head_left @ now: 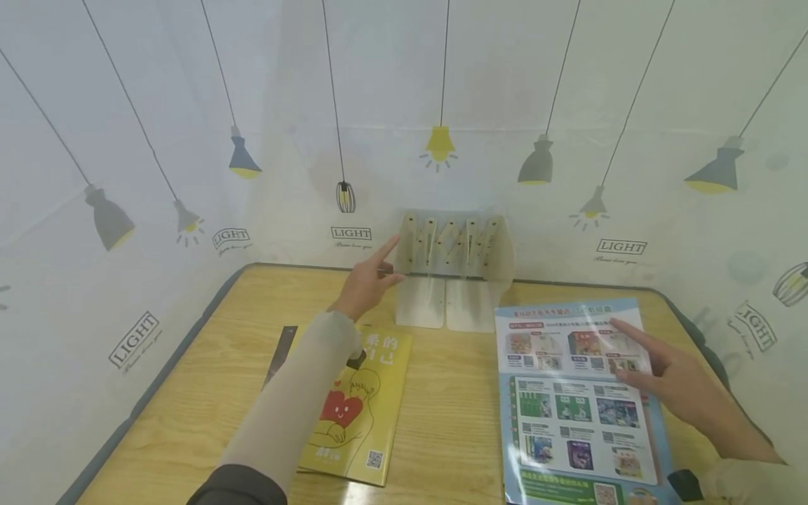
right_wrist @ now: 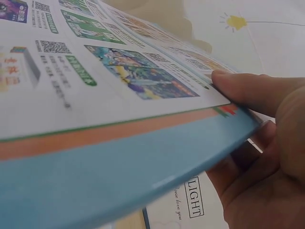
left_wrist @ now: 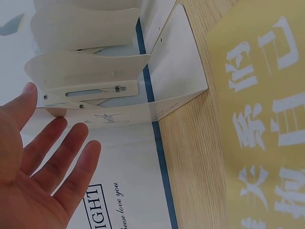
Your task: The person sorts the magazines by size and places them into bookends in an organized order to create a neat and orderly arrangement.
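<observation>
A cream expandable book rack [head_left: 454, 259] stands at the back of the table. My left hand [head_left: 369, 284] is at its left side, index finger extended along the end plate and thumb apart. In the left wrist view the left hand [left_wrist: 43, 167] has its fingers spread beside that plate; whether the fingertips touch it is hard to tell. With thumb above and fingers beneath, my right hand [right_wrist: 276, 129] pinches the edge of a light blue magazine [right_wrist: 119, 162]. The head view shows this magazine [head_left: 581, 421] tilted at the right, under the right hand [head_left: 682, 379].
A yellow magazine [head_left: 385, 393] lies left of centre, partly under the left forearm. A dark-edged booklet [head_left: 280, 347] sticks out beneath it. Wood-grain table [head_left: 448, 414] runs between the magazines. A white sheet printed with lamps [head_left: 391, 84] hangs behind the rack and along both sides.
</observation>
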A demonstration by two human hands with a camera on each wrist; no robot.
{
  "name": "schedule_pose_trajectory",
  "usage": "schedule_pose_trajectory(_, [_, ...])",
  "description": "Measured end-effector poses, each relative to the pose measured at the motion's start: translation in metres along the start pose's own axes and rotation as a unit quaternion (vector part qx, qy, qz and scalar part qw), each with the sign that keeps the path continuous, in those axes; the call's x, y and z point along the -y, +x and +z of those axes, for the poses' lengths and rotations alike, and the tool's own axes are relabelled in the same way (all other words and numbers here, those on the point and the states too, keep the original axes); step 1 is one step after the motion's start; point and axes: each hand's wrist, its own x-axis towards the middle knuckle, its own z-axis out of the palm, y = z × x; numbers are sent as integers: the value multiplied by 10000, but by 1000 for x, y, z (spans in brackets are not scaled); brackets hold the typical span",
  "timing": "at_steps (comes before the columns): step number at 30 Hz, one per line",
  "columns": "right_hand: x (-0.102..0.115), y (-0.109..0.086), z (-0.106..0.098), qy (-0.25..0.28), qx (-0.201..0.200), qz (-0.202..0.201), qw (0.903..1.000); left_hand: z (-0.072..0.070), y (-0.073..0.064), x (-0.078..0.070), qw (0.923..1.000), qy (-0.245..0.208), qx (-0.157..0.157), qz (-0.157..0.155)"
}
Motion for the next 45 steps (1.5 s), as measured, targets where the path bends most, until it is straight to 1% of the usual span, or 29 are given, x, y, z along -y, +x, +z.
schedule_pose_trajectory(5, [2,2,2,164,-51,-243,9996,0,-1,0,10000,6,2,-23])
schedule_pose_trajectory(12, [10,5,8,11,-316,-601,9977,-1,0,1,10000,-22,20,24])
schedule_pose_trajectory(17, [17,10,14,61,-443,-850,9954,-1,1,1,10000,1,6,61])
schedule_pose_trajectory(21, [21,14,18,174,-540,-969,9937,-1,1,2,10000,-20,5,53])
schedule_pose_trajectory(23, [23,16,20,168,-580,-945,9937,0,1,2,10000,-33,0,43])
schedule_pose_trajectory(26, [26,18,22,76,-686,-791,9945,0,1,1,10000,-46,-3,32])
schedule_pose_trajectory(30, [30,21,27,121,-927,-640,9936,0,0,0,10000,-56,17,-2])
schedule_pose_trajectory(41, [39,28,39,418,-1556,-607,9851,-1,0,-1,10000,3,72,-9])
schedule_pose_trajectory(45, [42,31,43,340,-1805,-663,9808,-1,0,-1,10000,-16,56,8])
